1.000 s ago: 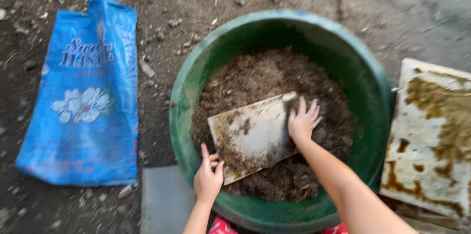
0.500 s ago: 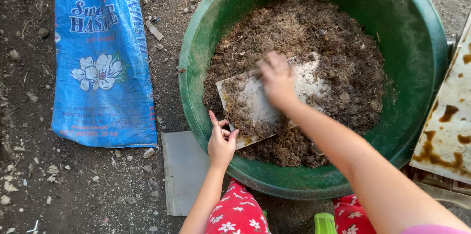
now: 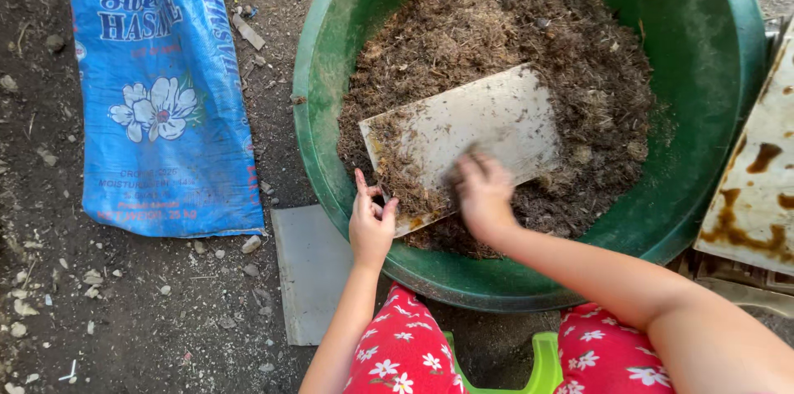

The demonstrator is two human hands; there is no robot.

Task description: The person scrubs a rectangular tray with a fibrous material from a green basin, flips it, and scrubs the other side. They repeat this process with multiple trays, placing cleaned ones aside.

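Step in hand: clearing soil off flat pale rectangular board (image 3: pixel 471 133), frame centre, inside round green plastic tub (image 3: pixel 711 121). Left hand (image 3: pixel 371 224) grips board's lower edge; right hand (image 3: pixel 482 189) open, palm down, blurred. Next, probably: steady sweep.

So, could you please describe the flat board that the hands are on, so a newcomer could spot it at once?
Start at the big green basin filled with dark brown crumbly soil mix. Lying on that mix is a pale rectangular board; the left hand grips its near corner and the right hand rests on it. It is the only flat, light-coloured thing inside the basin.
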